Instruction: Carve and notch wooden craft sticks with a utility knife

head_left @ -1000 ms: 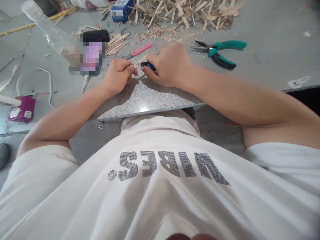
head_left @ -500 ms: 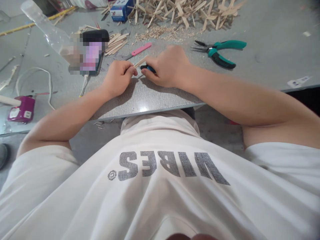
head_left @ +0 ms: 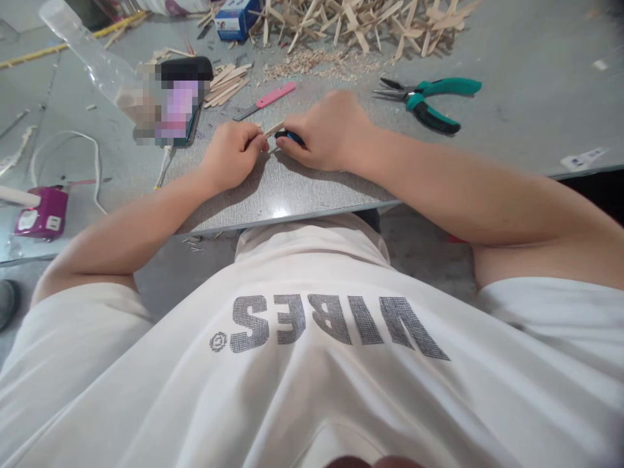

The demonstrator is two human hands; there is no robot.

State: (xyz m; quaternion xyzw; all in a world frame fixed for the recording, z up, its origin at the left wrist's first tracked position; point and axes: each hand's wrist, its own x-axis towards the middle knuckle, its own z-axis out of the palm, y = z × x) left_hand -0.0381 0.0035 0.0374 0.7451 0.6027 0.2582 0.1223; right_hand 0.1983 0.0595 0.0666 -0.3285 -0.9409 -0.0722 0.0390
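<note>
My left hand (head_left: 234, 155) is closed, pinching a thin pale wooden stick (head_left: 273, 129) between thumb and fingers. The stick slants up to the right and its far end meets the fingers of my right hand (head_left: 329, 130). That hand is wrapped round a small blue-and-black tool (head_left: 294, 137), mostly hidden in the palm, so its kind does not show. Just beyond the hands lies a pink-handled knife (head_left: 276, 95) with a grey blade. Green-handled pliers (head_left: 419, 97) rest with jaws and handles apart to the right of my right hand.
A heap of crossed wooden sticks (head_left: 361, 23) is at the back, with wood chips (head_left: 316, 64) before it. Flat sticks (head_left: 227, 84), a blue box (head_left: 236, 19), a phone (head_left: 180, 114) on a cable, a clear bottle (head_left: 92, 58) and a purple charger (head_left: 43, 211) stand left.
My left hand has turned and dipped slightly, and the wooden stick sits a little lower, with less of it showing. My right hand has hardly moved.
</note>
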